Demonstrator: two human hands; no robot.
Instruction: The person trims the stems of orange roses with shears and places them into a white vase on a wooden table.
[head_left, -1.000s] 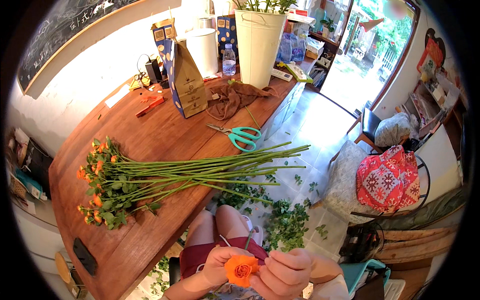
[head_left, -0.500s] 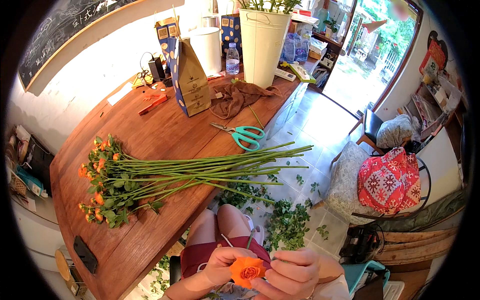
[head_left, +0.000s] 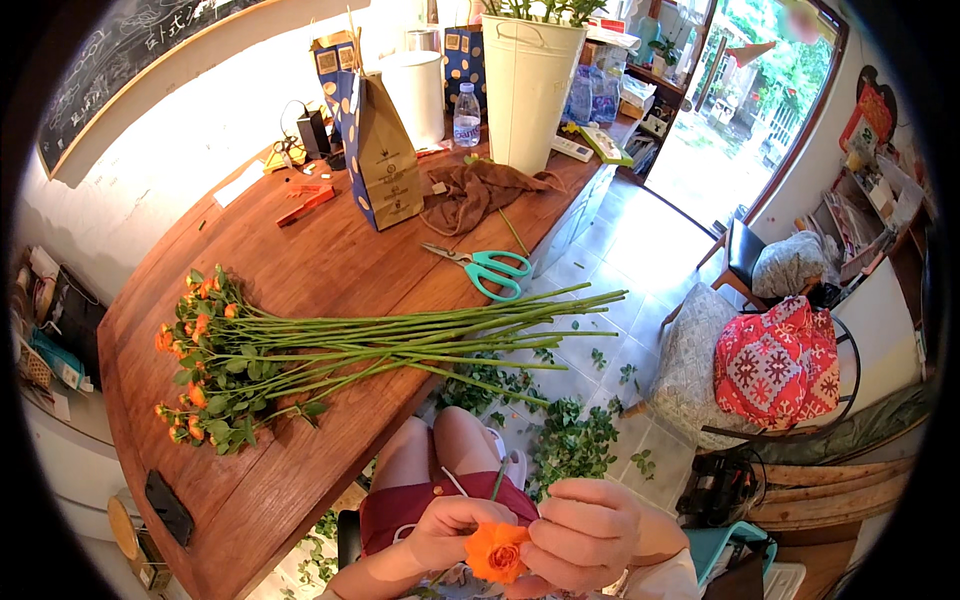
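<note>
Orange rose (head_left: 497,552): between both hands, above the lap, off the table; full bloom facing up, seemingly not yet finished with.
Left hand (head_left: 445,532): fingers curled together at the near side of the bloom, apparently clamped on the rose just under the petals.
Right hand (head_left: 585,535): fingers bent and close together against the bloom's other side; cannot tell whether pinching a petal or only touching.
Bunch of orange flowers (head_left: 400,345): laid on the wooden table (head_left: 245,500), stem ends past the edge; leafy near the heads, bare along the lower lengths, so apparently stripped already.
Loose leaves (head_left: 572,440): scattered over the floor, in keeping with stripping largely done.
Teal-handled scissors (head_left: 490,274): set down near the stems, out of both hands.
Chalkboard (head_left: 110,70): white chalk writing, partly cut off by the dark rim.
Paper bag (head_left: 390,165): dark emblems and small print on a brown face, mostly too fine to read.
Bottle (head_left: 466,130): printed label around the middle.
</note>
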